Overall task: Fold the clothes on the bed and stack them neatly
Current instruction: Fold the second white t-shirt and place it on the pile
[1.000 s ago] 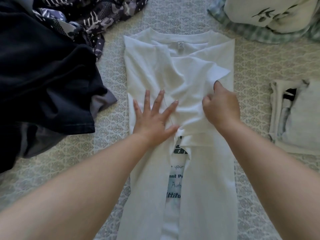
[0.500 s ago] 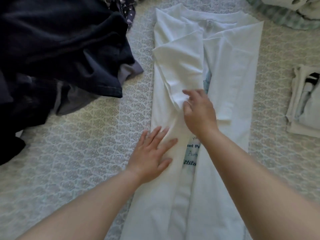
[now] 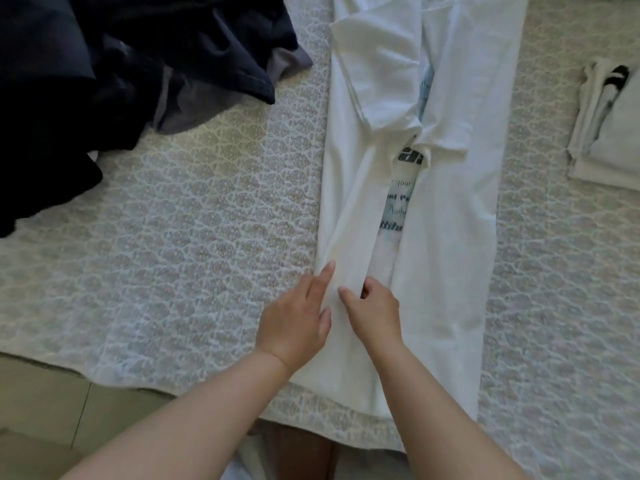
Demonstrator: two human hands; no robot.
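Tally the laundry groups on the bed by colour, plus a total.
White: 1, the white T-shirt laid out with both sides folded in, under the left hand and right hand.
Dark: 1, the dark clothes heap; separate pieces cannot be told.
Pale: 1, the folded stack at the right edge.
Total: 3 groups.

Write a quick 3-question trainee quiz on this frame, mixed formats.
1. True or false: both side panels of the white T-shirt are folded inward, leaving a strip of printed text showing.
2. Multiple choice: the dark clothes pile lies A) left of the shirt B) right of it C) on top of it.
3. Fill in: the right hand pinches the edge of the shirt's ____ folded panel, beside the left hand.

Key: 1 true; 2 A; 3 left.
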